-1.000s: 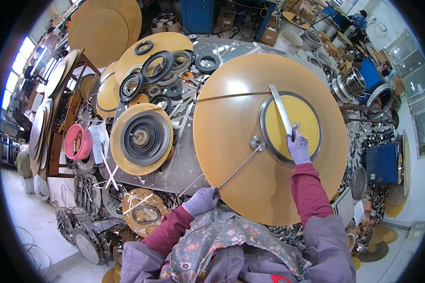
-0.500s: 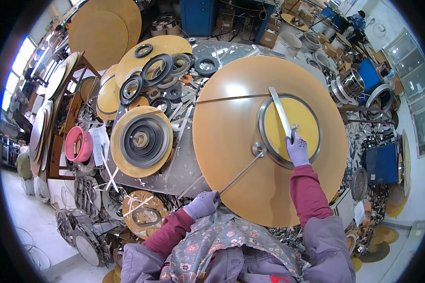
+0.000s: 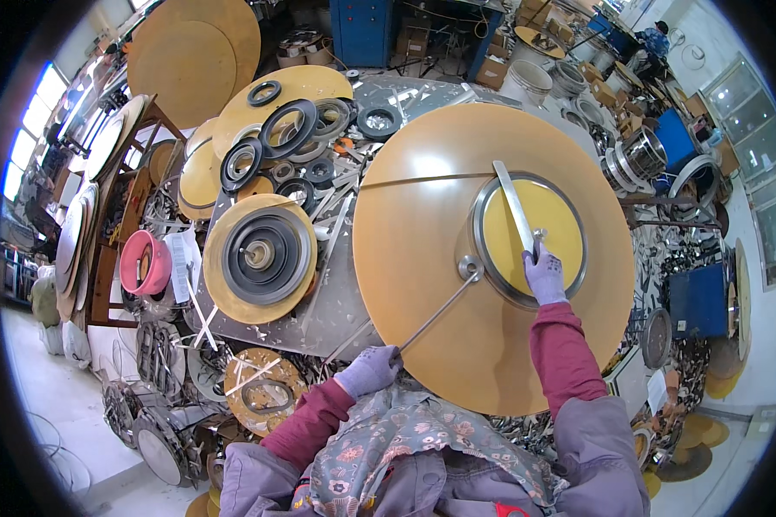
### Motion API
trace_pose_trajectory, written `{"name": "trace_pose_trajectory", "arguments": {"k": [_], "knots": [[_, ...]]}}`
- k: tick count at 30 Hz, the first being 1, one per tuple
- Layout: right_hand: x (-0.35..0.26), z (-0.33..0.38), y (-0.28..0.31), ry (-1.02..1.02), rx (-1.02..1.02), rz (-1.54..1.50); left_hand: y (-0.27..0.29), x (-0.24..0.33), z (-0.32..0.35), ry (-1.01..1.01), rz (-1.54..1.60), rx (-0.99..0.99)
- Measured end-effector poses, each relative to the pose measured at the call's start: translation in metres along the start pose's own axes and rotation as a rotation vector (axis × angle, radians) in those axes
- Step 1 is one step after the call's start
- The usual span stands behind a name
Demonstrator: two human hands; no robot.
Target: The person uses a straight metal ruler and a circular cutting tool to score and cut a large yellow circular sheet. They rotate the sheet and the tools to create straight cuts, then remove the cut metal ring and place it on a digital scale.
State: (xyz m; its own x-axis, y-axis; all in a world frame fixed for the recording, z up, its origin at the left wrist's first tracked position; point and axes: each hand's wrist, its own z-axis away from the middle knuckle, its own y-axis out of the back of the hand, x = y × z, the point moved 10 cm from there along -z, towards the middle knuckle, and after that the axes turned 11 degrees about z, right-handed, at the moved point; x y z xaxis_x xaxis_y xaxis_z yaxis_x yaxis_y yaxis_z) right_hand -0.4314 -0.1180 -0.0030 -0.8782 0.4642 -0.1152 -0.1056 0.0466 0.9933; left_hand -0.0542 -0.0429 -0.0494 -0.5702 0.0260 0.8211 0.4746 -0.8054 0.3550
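Gripping the thin metal rod [image 3: 435,312] at its near end, the gloved left hand [image 3: 369,370] was fisted while the right hand [image 3: 544,274] pressed the flat metal bar [image 3: 515,207] across the steel ring [image 3: 483,258] on the round wooden board [image 3: 422,250]; steady downward pressure probably mattered most.

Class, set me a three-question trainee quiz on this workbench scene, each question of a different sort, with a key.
1. True or false: the right hand rests on the flat metal bar lying across the yellow inner disc.
2. What does the left hand grip? A) pink spool B) thin metal rod C) black ring
3. Fill in: both hands wear ___ gloves.

Key: 1 true; 2 B; 3 pale purple.
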Motion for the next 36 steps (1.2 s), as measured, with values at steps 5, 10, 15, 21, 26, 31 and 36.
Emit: {"name": "trace_pose_trajectory", "arguments": {"k": [5, 10, 15, 21, 26, 31, 36], "knots": [[0.003, -0.002, -0.002, 0.006, 0.012, -0.007, -0.001, -0.002, -0.002, -0.020, 0.004, 0.027], [-0.001, -0.001, -0.001, 0.011, 0.031, 0.000, -0.002, -0.006, -0.001, -0.030, -0.013, 0.041], [-0.003, -0.001, 0.006, 0.034, 0.007, -0.003, -0.003, 0.000, -0.001, -0.040, 0.005, 0.024], [-0.008, 0.003, 0.006, 0.017, 0.014, -0.016, -0.001, -0.006, 0.001, -0.025, 0.010, 0.050], [-0.003, 0.001, 0.003, 0.029, -0.017, -0.014, -0.005, -0.002, -0.001, -0.054, -0.016, 0.043], [-0.004, 0.002, 0.007, 0.010, 0.059, 0.007, -0.007, 0.002, 0.002, -0.067, -0.020, 0.044], [-0.005, 0.002, 0.009, -0.036, -0.036, -0.075, -0.003, -0.001, 0.000, -0.053, 0.024, 0.066]]}}
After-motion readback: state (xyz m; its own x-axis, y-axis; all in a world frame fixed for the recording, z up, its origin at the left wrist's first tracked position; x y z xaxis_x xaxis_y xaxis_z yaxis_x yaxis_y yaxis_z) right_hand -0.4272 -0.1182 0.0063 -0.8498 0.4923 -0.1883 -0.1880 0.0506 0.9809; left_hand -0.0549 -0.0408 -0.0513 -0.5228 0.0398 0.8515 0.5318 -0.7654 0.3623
